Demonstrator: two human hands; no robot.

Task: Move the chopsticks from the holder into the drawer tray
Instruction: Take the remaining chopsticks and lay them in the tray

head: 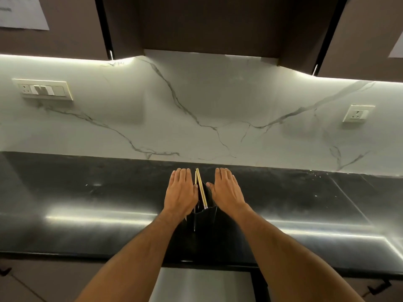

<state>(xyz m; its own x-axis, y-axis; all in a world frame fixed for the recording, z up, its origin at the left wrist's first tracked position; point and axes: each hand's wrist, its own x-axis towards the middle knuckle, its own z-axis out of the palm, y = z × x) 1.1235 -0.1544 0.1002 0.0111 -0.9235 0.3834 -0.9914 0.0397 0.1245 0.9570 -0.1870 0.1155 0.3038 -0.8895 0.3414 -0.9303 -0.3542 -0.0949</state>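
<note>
Both hands reach out flat over the black desk (87, 203), fingers straight, the left hand (180, 194) and right hand (226, 191) flanking a dark holder (205, 216). Pale chopsticks (201, 188) stand up out of it between the two thumbs. Behind runs a veined marble wall (218, 110) with a switch panel (42, 90) and a socket (358, 113)

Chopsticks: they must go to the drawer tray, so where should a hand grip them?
Pinch the chopsticks by their free upper ends, coming from above. Their lower ends sit inside the dark holder, between the open left hand and right hand.
</note>
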